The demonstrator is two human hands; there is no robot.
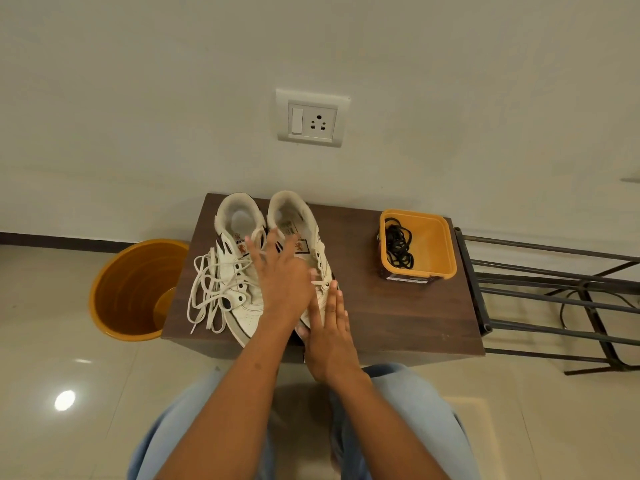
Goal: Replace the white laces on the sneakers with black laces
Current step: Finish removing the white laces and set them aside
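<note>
Two white sneakers stand side by side on a small brown table (398,317), heels toward the wall. Loosened white laces (204,292) spill off the left sneaker (239,271) onto the tabletop. My left hand (280,271) lies over the right sneaker (294,216) with its fingers spread and straight, reaching toward the tongue. My right hand (329,337) rests flat against that sneaker's toe, fingers straight. A short bit of white lace shows at an eyelet between my hands. Black laces (398,245) lie coiled in a yellow container (446,244) at the table's right.
An orange bucket (131,289) stands on the tiled floor left of the table. A dark metal rack (554,292) adjoins the table's right side. A wall socket (312,119) sits above the sneakers. My knees in light jeans are below the table's front edge.
</note>
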